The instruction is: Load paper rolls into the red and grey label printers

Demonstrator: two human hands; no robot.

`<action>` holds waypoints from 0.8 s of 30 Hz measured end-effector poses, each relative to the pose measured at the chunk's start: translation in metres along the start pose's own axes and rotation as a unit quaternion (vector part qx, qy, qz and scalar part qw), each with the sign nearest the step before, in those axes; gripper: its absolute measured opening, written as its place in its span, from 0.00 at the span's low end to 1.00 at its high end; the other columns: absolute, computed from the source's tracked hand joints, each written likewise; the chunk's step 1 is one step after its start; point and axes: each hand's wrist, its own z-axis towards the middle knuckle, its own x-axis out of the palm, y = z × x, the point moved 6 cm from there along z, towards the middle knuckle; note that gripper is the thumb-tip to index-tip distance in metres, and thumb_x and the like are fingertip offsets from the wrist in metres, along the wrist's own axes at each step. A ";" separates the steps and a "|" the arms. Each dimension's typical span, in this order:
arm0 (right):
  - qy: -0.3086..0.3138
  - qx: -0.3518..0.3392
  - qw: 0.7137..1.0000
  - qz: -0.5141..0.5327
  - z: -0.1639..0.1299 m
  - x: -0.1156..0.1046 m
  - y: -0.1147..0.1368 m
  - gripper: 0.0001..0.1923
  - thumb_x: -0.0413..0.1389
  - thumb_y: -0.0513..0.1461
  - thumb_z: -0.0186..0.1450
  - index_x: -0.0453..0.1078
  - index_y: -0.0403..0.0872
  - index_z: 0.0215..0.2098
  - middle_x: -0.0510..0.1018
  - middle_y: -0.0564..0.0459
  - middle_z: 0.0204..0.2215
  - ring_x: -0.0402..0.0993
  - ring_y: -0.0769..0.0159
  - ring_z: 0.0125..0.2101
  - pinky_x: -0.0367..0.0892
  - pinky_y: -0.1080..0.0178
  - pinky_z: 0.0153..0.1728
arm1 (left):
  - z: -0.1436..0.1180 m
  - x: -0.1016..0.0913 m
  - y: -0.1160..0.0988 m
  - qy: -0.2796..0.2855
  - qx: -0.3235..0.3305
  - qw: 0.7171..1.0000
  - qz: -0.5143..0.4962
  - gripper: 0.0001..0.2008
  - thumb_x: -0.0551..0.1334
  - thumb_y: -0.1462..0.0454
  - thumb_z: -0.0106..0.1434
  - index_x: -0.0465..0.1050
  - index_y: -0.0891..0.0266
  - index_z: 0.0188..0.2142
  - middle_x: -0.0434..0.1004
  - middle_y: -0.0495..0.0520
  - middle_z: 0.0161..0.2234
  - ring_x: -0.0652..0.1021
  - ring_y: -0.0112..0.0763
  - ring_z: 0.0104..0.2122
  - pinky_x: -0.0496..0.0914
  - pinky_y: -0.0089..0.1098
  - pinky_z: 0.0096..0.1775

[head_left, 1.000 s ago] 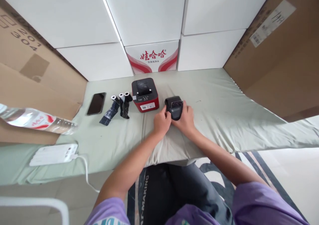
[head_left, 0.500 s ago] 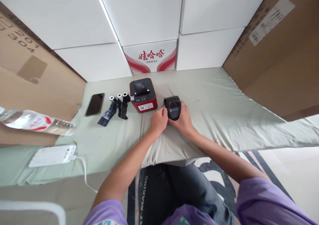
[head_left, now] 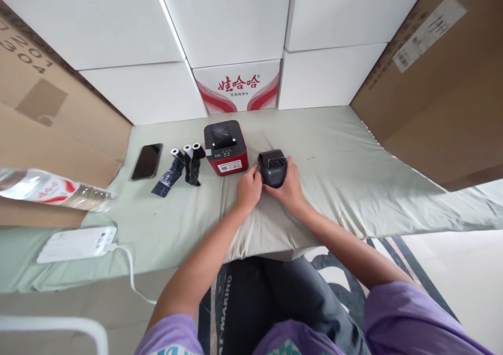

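Note:
A small black portable printer (head_left: pixel 272 169) rests on the cloth-covered surface, a dark patterned strip showing at its top slot. My right hand (head_left: pixel 291 190) wraps round its right side and front edge, thumb and fingers gripping it. At its left side my left hand (head_left: pixel 249 188) has its fingers curled in against the casing; the fingertips are partly hidden. To the left of it stands a larger red and black printer (head_left: pixel 226 150) with a dark strip in its top opening. Three small paper rolls (head_left: pixel 187 150) with dark, trailing ends lie beside that.
A phone (head_left: pixel 147 161) lies further left. A white power bank (head_left: pixel 76 244) with a cable (head_left: pixel 131 276) is near the front left edge, below a plastic water bottle (head_left: pixel 58 190). White boxes (head_left: pixel 239 87) line the back; brown cartons (head_left: pixel 436 93) stand on both sides.
My left hand has shifted slightly down and left along the small printer's side. My right hand keeps its grip. The view has moved a little.

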 end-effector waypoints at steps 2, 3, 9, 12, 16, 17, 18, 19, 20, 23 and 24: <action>0.004 -0.003 1.000 0.001 0.000 0.000 0.000 0.65 0.68 0.56 0.55 0.38 0.41 0.76 0.64 0.29 0.63 0.63 0.35 0.66 0.63 0.35 0.64 | 0.000 -0.001 -0.001 -0.001 0.004 1.000 0.008 0.23 0.52 0.66 0.71 0.77 0.65 0.61 0.86 0.62 0.48 0.83 0.44 0.47 0.73 0.38 0.53; 0.006 -0.003 1.000 0.001 0.000 0.000 -0.001 0.65 0.68 0.56 0.55 0.38 0.41 0.76 0.64 0.29 0.63 0.62 0.36 0.66 0.63 0.35 0.64 | -0.001 -0.002 -0.002 -0.002 0.009 1.000 0.016 0.23 0.52 0.67 0.71 0.77 0.64 0.61 0.86 0.61 0.48 0.83 0.44 0.47 0.73 0.38 0.52; 0.014 0.007 1.000 0.010 0.001 -0.001 0.000 0.64 0.68 0.54 0.55 0.40 0.38 0.75 0.65 0.29 0.63 0.63 0.37 0.65 0.63 0.37 0.64 | -0.006 0.000 -0.008 0.010 0.042 0.988 0.146 0.25 0.53 0.66 0.70 0.75 0.59 0.64 0.86 0.62 0.47 0.83 0.48 0.47 0.74 0.40 0.48; 0.012 0.013 1.000 0.009 0.002 -0.002 0.002 0.64 0.68 0.55 0.54 0.41 0.39 0.75 0.66 0.29 0.62 0.66 0.37 0.63 0.66 0.37 0.62 | -0.006 0.000 -0.012 0.023 0.066 0.976 0.208 0.24 0.54 0.66 0.70 0.76 0.58 0.63 0.86 0.62 0.45 0.83 0.49 0.46 0.73 0.39 0.46; 0.011 0.015 1.000 -0.007 0.002 -0.001 0.003 0.63 0.68 0.53 0.54 0.40 0.42 0.76 0.65 0.30 0.62 0.67 0.37 0.62 0.69 0.38 0.59 | -0.006 0.001 -0.012 0.049 0.067 0.963 0.256 0.19 0.53 0.66 0.70 0.83 0.60 0.50 0.85 0.63 0.43 0.83 0.48 0.44 0.72 0.38 0.44; 0.012 0.017 1.000 -0.011 0.001 -0.001 0.003 0.63 0.68 0.52 0.55 0.40 0.42 0.76 0.65 0.30 0.62 0.67 0.37 0.62 0.70 0.39 0.58 | -0.006 0.001 -0.011 0.050 0.065 0.962 0.260 0.19 0.53 0.66 0.70 0.83 0.60 0.49 0.85 0.62 0.43 0.83 0.47 0.44 0.71 0.37 0.43; 0.014 0.018 1.000 -0.013 0.001 0.000 0.003 0.62 0.68 0.51 0.55 0.40 0.41 0.76 0.65 0.29 0.62 0.67 0.37 0.62 0.70 0.39 0.59 | -0.006 0.001 -0.011 0.048 0.064 0.962 0.260 0.19 0.53 0.66 0.71 0.83 0.60 0.50 0.85 0.62 0.44 0.83 0.47 0.44 0.71 0.37 0.43; 0.014 0.018 1.000 -0.012 0.001 0.000 0.003 0.62 0.68 0.51 0.55 0.40 0.41 0.76 0.65 0.29 0.62 0.67 0.37 0.63 0.69 0.39 0.59 | -0.006 0.001 -0.011 0.044 0.066 0.964 0.255 0.20 0.53 0.66 0.71 0.82 0.60 0.52 0.85 0.62 0.44 0.83 0.46 0.44 0.71 0.36 0.44; 0.014 0.017 1.000 -0.008 0.000 0.000 0.003 0.62 0.68 0.50 0.55 0.40 0.42 0.76 0.64 0.30 0.63 0.67 0.38 0.63 0.68 0.39 0.60 | -0.006 0.001 -0.011 0.038 0.069 0.965 0.248 0.20 0.53 0.66 0.71 0.81 0.59 0.55 0.85 0.62 0.44 0.83 0.47 0.44 0.71 0.37 0.44; 0.012 0.009 1.000 0.006 0.000 0.000 0.003 0.62 0.68 0.50 0.55 0.39 0.43 0.76 0.64 0.30 0.63 0.64 0.38 0.65 0.65 0.38 0.63 | -0.006 0.001 -0.009 0.024 0.069 0.974 0.216 0.22 0.53 0.66 0.71 0.79 0.59 0.58 0.85 0.63 0.44 0.83 0.48 0.44 0.72 0.38 0.45; 0.013 0.007 1.000 0.009 0.000 0.000 0.003 0.63 0.68 0.50 0.55 0.38 0.43 0.76 0.64 0.30 0.64 0.63 0.37 0.65 0.65 0.37 0.63 | -0.005 0.000 -0.009 0.013 0.065 0.977 0.203 0.22 0.53 0.66 0.70 0.78 0.59 0.58 0.85 0.63 0.44 0.83 0.48 0.44 0.72 0.39 0.46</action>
